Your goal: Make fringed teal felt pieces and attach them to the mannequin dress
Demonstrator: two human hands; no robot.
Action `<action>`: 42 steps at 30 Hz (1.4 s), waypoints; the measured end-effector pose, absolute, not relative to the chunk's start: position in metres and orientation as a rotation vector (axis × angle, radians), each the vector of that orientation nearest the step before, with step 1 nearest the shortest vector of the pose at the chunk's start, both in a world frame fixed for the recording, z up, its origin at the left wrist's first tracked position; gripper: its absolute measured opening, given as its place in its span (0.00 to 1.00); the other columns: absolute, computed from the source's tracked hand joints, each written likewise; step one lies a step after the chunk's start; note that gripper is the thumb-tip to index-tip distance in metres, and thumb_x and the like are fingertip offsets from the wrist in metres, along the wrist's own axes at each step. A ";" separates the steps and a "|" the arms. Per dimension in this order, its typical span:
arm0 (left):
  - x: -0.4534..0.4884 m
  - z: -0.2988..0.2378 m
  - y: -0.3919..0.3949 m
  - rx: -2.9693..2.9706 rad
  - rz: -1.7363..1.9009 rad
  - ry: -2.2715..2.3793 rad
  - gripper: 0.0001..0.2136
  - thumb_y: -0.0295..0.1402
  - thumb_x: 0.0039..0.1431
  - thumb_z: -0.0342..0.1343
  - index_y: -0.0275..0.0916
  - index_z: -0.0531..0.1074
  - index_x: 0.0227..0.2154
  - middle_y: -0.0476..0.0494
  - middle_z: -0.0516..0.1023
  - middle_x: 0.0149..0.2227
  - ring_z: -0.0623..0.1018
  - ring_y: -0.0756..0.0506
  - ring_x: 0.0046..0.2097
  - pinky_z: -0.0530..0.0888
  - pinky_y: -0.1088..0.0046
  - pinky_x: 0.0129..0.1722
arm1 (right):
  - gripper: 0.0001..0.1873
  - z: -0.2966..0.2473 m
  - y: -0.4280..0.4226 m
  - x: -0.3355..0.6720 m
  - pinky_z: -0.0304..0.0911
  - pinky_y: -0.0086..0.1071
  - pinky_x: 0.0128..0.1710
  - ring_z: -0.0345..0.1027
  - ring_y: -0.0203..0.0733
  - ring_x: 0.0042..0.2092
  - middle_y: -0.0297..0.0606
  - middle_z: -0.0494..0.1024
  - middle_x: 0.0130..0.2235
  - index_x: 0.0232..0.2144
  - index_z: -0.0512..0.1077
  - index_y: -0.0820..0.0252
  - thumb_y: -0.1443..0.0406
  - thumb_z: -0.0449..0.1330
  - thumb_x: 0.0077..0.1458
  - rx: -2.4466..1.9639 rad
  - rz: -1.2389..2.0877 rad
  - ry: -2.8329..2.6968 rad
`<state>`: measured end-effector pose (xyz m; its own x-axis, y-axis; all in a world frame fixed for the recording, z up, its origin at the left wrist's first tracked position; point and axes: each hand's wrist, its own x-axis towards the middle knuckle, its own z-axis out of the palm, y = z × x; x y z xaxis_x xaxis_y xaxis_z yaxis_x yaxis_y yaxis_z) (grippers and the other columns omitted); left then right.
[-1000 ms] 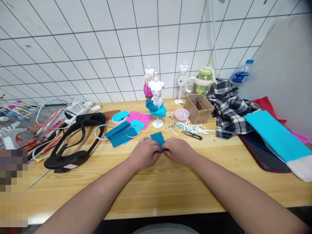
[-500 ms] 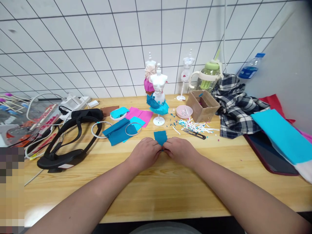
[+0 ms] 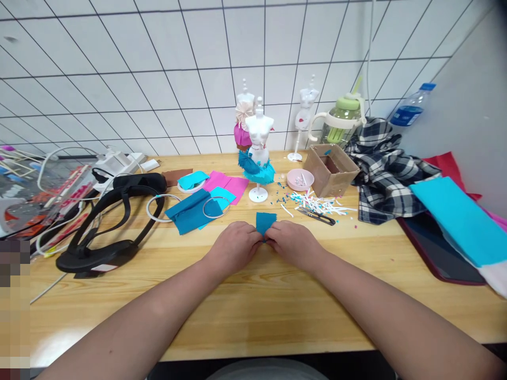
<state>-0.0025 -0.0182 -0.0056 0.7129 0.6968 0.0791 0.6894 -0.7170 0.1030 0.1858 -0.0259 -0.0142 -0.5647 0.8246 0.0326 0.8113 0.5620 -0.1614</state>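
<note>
My left hand [image 3: 233,247] and my right hand [image 3: 291,244] meet at the middle of the wooden table [image 3: 257,311]. Both are closed in a pinch on the lower edge of a small teal fabric piece [image 3: 264,222], which sticks up between them. Just behind it stands a white mini mannequin [image 3: 259,150] wearing a ruffled teal skirt. A second mannequin with a pink skirt [image 3: 242,122] stands behind that one, and a bare white one [image 3: 304,113] is near the wall. Small black scissors [image 3: 316,216] lie to the right among paper scraps.
Teal and pink fabric pieces [image 3: 200,203] and wire rings lie at left centre, beside a black headset [image 3: 114,221]. A pink dish [image 3: 300,180], a cardboard box [image 3: 331,169], a green jug [image 3: 344,121], a plaid cloth [image 3: 386,169], a water bottle [image 3: 410,111] and folded fabric [image 3: 455,221] fill the right side.
The view has shifted slightly. Both hands stay pinched on the teal piece, which now looks a little narrower between the fingers.
</note>
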 end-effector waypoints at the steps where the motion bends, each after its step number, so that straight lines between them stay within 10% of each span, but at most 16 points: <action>1: -0.003 -0.007 -0.018 2.833 0.175 1.161 0.10 0.31 0.63 0.48 0.41 0.76 0.37 0.45 0.78 0.33 0.76 0.43 0.38 0.70 0.65 0.40 | 0.09 -0.015 -0.026 0.186 0.57 0.31 0.36 0.68 0.40 0.40 0.37 0.75 0.36 0.35 0.72 0.57 0.64 0.52 0.62 -1.421 0.201 -2.682; 42: -0.001 -0.007 -0.016 2.820 0.257 1.117 0.11 0.30 0.64 0.47 0.40 0.76 0.36 0.42 0.77 0.37 0.75 0.43 0.41 0.70 0.65 0.42 | 0.11 -0.010 -0.025 0.188 0.58 0.31 0.38 0.67 0.41 0.42 0.38 0.74 0.37 0.35 0.74 0.57 0.63 0.51 0.63 -1.429 0.183 -2.688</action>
